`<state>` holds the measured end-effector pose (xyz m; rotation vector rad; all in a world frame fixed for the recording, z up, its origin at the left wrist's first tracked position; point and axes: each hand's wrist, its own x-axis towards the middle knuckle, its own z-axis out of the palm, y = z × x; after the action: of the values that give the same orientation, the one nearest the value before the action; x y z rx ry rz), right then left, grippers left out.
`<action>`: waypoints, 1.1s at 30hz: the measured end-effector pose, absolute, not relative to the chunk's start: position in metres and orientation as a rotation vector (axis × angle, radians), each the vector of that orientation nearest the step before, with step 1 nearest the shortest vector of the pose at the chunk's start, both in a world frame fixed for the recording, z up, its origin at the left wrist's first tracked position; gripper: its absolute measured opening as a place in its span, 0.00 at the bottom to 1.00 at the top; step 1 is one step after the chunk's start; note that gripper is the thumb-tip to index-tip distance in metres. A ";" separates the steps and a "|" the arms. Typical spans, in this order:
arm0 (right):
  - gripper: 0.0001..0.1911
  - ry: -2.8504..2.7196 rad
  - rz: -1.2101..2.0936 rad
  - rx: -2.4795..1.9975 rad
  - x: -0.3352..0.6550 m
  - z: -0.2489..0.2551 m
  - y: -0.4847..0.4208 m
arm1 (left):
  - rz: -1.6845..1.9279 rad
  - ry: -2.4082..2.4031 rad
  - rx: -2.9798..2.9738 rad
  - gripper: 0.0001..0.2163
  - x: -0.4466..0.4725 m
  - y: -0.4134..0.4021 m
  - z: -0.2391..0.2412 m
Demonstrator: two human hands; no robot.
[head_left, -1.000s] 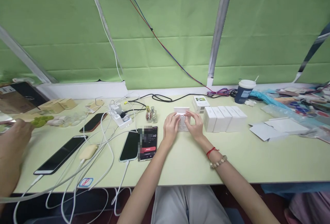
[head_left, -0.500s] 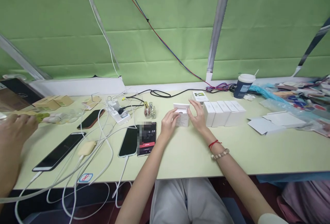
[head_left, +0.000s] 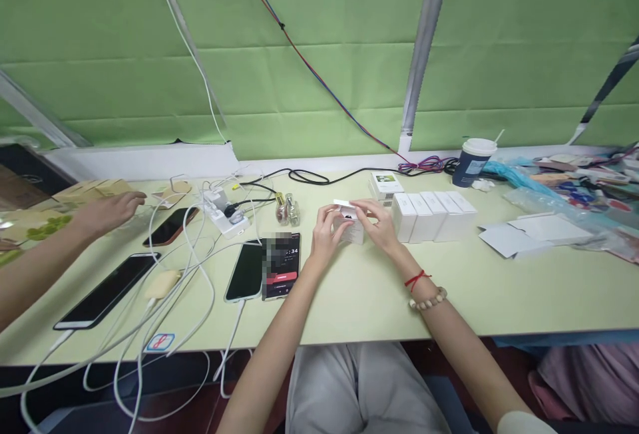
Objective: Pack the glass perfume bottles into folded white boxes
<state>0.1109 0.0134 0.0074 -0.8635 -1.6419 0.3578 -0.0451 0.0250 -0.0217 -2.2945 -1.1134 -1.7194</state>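
Observation:
A small white box (head_left: 355,230) stands upright on the table in front of me, its top flap raised. My left hand (head_left: 327,231) grips the box's left side, with the thumb near the top opening. At the upper right, my right hand (head_left: 375,222) has its fingers on the flap and the thumb at the front edge. Just right of it stands a row of several white boxes (head_left: 430,217). Behind my right hand is another white box with a green picture (head_left: 386,185).
Phones (head_left: 246,271), white cables and a power strip (head_left: 227,221) crowd the left. Two small glass bottles (head_left: 287,211) stand near the middle. Flat white cardboard (head_left: 516,239) and a lidded cup (head_left: 472,162) are to the right. Another person's hand (head_left: 112,213) reaches in from the left.
My right hand has moved left onto the raised flap, its fingers now closed on it. The other person's hand has reached farther right over the table.

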 end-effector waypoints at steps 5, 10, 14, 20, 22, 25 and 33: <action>0.15 -1.569 0.479 -0.918 0.112 0.009 0.014 | -1.732 -1.188 -2.259 0.11 -0.045 0.027 -0.024; 0.14 -1.534 0.555 -0.916 0.110 0.011 0.013 | -1.585 -1.327 -2.325 0.14 -0.039 0.021 -0.022; 0.15 -1.524 0.599 -0.897 0.108 0.009 0.015 | -1.464 -1.514 -2.275 0.14 -0.032 0.016 -0.019; 0.15 -1.508 0.583 -0.915 0.110 0.003 0.020 | -1.432 -1.437 -2.218 0.13 -0.032 0.014 -0.022; 0.15 -1.510 0.583 -0.919 0.111 0.002 0.021 | -1.444 -1.429 -2.199 0.12 -0.033 0.014 -0.023; 0.16 -1.515 0.571 -0.933 0.112 -0.001 0.022 | -1.496 -1.442 -2.231 0.11 -0.034 0.016 -0.023; 0.17 -1.449 0.671 -0.871 0.108 -0.001 0.026 | -1.511 -1.409 -2.278 0.14 -0.034 0.015 -0.018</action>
<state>0.1083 0.0256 -0.0010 -0.8705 -1.4491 0.6714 -0.0340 0.0147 -0.0181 -2.2784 -1.4086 -1.5115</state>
